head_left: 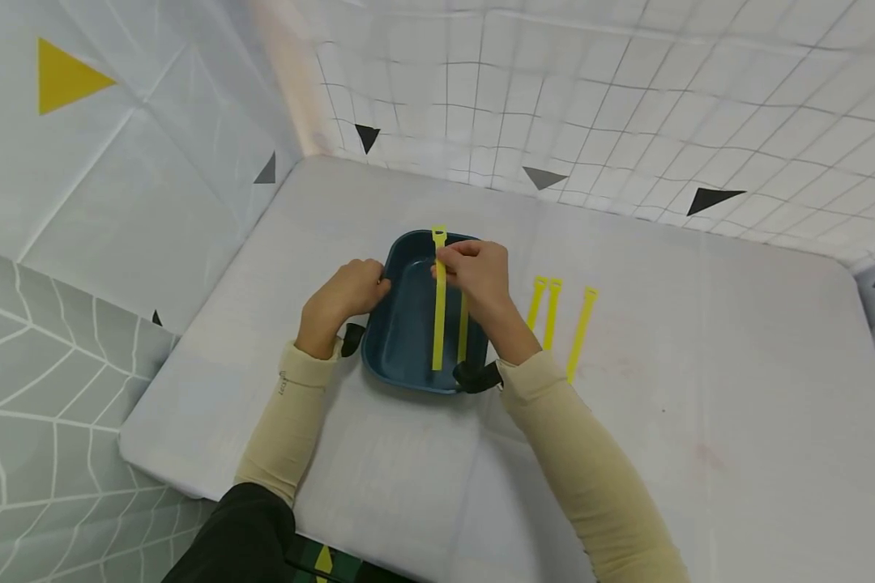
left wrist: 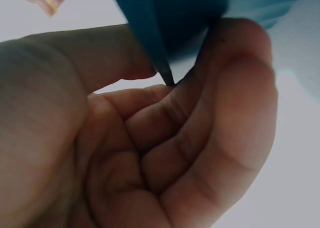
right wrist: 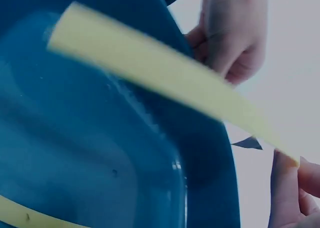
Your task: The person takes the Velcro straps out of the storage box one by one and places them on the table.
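Your left hand [head_left: 346, 295] grips the tray [head_left: 404, 332] by its left edge, your right hand [head_left: 481, 279] pinches a strap [head_left: 439, 324] over it, another strap [head_left: 463, 328] inside, three straps [head_left: 552, 316] right of it, tray nearer the worktop's [head_left: 663, 486] left edge

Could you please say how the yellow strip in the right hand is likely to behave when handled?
The yellow strip looks thin and narrow, so it is probably light. Pinched near one end by the right hand, it extends with only a slight curve, suggesting it is bendable rather than limp. Its flat shape makes rolling unlikely.
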Demonstrator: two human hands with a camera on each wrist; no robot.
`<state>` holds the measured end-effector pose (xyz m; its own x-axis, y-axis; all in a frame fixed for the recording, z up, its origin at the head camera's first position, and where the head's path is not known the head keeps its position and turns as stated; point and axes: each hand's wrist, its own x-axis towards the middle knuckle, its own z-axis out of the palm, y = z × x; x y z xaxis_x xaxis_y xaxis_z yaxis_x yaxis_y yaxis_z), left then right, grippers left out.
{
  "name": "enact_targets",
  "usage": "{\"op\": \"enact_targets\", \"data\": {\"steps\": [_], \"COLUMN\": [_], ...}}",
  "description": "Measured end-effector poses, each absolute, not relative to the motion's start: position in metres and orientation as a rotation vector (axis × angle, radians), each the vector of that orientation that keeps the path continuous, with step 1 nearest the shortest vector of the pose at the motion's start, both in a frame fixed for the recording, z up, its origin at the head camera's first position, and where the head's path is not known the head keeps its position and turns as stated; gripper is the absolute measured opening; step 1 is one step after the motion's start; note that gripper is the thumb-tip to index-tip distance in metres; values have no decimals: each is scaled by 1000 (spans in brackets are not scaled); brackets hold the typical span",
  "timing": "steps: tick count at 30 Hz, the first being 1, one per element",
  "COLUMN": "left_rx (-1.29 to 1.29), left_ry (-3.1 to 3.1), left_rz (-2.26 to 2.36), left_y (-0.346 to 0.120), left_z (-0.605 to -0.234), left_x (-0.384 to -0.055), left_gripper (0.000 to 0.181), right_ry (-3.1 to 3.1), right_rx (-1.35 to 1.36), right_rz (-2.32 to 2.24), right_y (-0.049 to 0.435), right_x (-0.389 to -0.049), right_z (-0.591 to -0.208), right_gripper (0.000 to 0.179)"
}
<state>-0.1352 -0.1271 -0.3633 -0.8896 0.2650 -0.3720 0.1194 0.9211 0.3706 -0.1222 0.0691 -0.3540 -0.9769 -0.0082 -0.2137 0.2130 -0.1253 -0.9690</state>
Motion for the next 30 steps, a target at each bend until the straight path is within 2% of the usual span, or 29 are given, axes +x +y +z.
{"op": "enact_targets", "data": {"steps": [10,21,30], "left_rx": [283,302,303], "left_ry": [2660,2662,2654], "left_rz": [504,499,508], "left_y": [-129,-128,-127], "left_z": [-363,-364,-362], "left_x": [-136,-134,-133], "left_gripper": [25,25,24], "right_ry": [1894,1858,1845], "right_rx": [282,490,559], "right_rz": [-2351,-2385,-2430], "right_y": [94,134,177], "right_x": [-116,-110,-103], "right_z": [-344,-351,-356], "right_gripper": [19,20,18]}}
